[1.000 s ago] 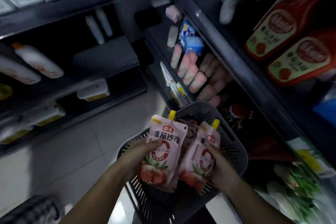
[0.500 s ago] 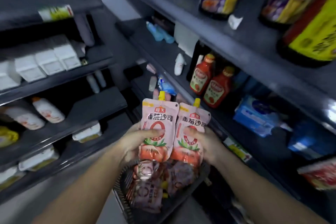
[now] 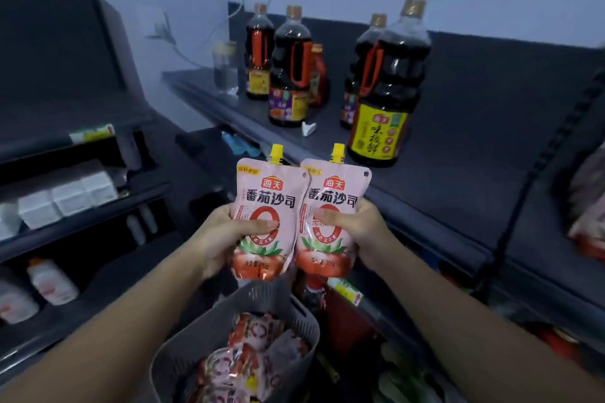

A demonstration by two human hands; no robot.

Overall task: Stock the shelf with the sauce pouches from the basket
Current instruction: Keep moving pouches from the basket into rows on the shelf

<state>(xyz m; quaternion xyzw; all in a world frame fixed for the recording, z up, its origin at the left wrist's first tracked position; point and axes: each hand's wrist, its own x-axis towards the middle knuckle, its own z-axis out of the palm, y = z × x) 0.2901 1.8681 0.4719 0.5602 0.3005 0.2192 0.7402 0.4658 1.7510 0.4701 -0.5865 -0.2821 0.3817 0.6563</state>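
Two pink tomato sauce pouches with yellow spouts are held upright side by side. My left hand [image 3: 229, 235] grips the left pouch [image 3: 266, 193] around its middle. My right hand [image 3: 357, 229] grips the right pouch [image 3: 334, 186] the same way. Both pouches hover in front of the edge of the dark top shelf [image 3: 458, 180]. Below them the grey slotted basket [image 3: 196, 334] holds several more pouches [image 3: 252, 357].
Several large dark soy sauce bottles [image 3: 386, 88] stand on the top shelf behind the pouches, with a small white scrap [image 3: 307, 128] between them. Another rack on the left carries white boxes [image 3: 65, 196] and white bottles [image 3: 49, 281]. Lower shelves at right hold red bottles and packets.
Both hands lifted the two pouches out of the basket and up to the top shelf's height. My view tilted upward from the floor to the top shelf.
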